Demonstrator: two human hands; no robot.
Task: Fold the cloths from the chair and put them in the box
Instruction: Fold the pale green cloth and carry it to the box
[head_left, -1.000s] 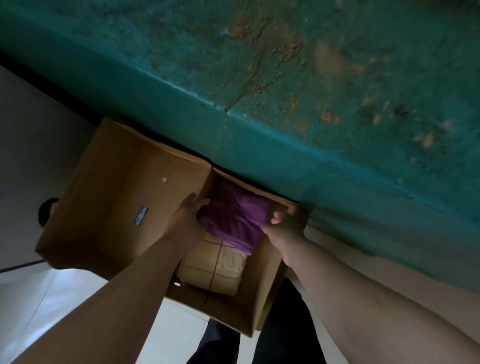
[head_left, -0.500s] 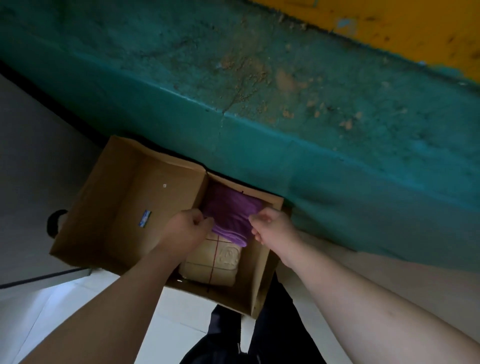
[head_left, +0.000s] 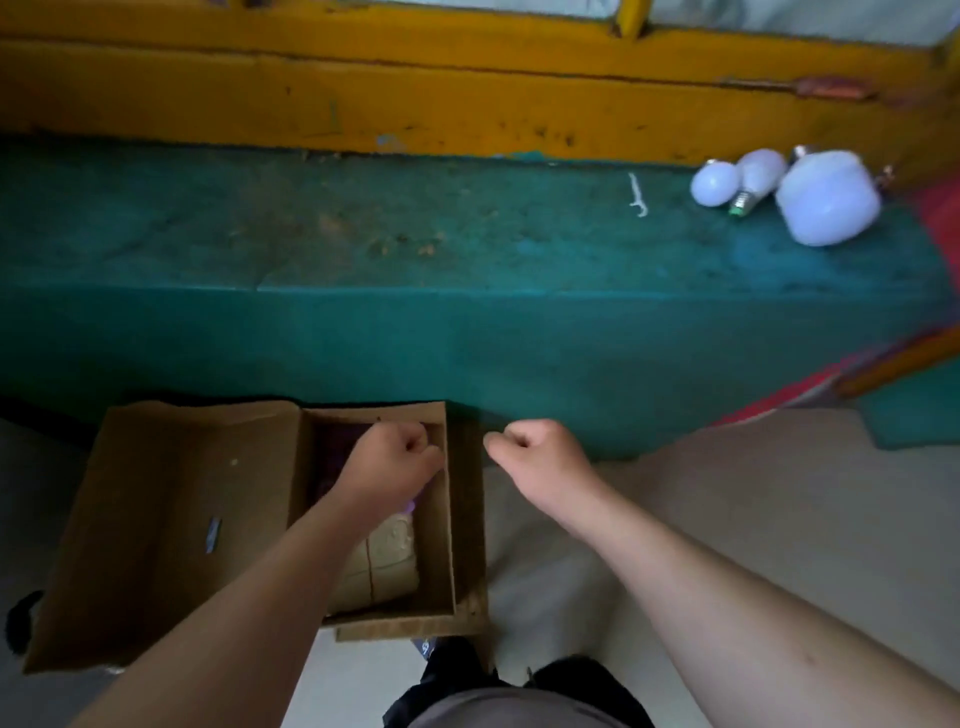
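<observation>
An open cardboard box (head_left: 442, 545) stands on the floor against a teal ledge, its big flap (head_left: 171, 519) spread to the left. Inside lie a folded purple cloth (head_left: 332, 457) at the far end and a folded beige cloth (head_left: 387, 561) at the near end. My left hand (head_left: 392, 462) hovers over the purple cloth with its fingers curled into a fist, hiding much of the cloth; nothing shows in its grip. My right hand (head_left: 540, 454) is outside the box, just right of its wall, also curled shut and holding nothing.
The teal ledge (head_left: 467, 249) runs across the view under a yellow frame (head_left: 415, 98). Three white light bulbs (head_left: 826, 197) lie on the ledge at far right. Red fabric (head_left: 940, 223) shows at the right edge, a black object (head_left: 21, 618) at the left.
Both hands have let go of the purple cloth, which stays in the box. My right hand has moved out past the box's right wall. The view has tilted up.
</observation>
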